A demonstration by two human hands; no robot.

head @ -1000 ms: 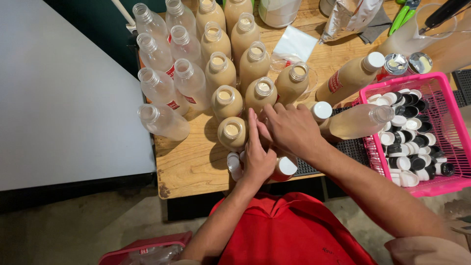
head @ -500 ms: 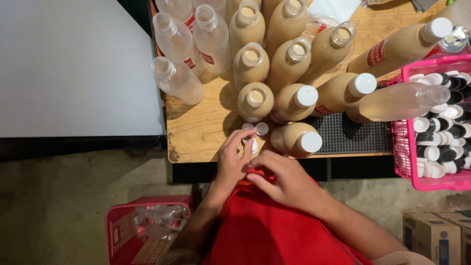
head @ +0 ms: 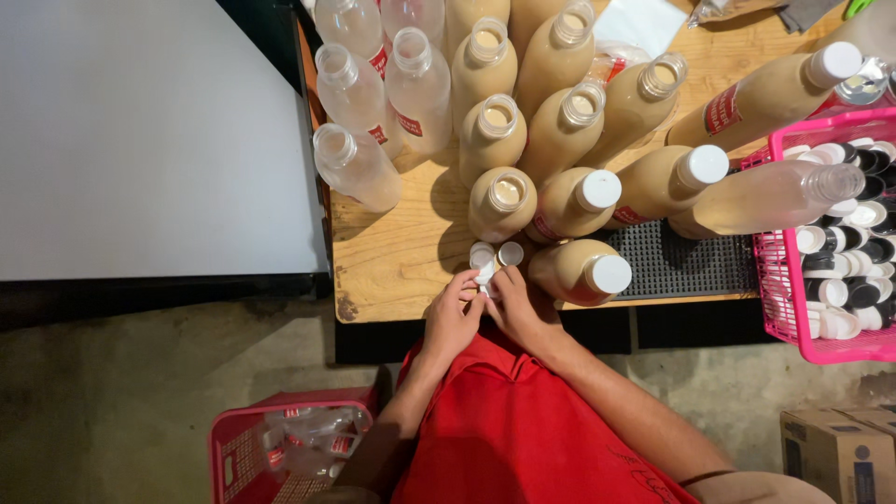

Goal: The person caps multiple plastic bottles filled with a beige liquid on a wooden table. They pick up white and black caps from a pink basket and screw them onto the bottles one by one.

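Hands: we are pinching white caps (head: pixel 485 273) between left hand (head: pixel 452 317) and right hand (head: pixel 519 308) — fingers clamped at the table (head: pixel 392 266) edge.
Change: we are pulling back from the bottles (head: pixel 504 201) — capping pausing.

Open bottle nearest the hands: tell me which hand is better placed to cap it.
Left, probably. The left hand lies almost straight below the open bottle and the loose caps; the right hand sits nearer the capped bottle.
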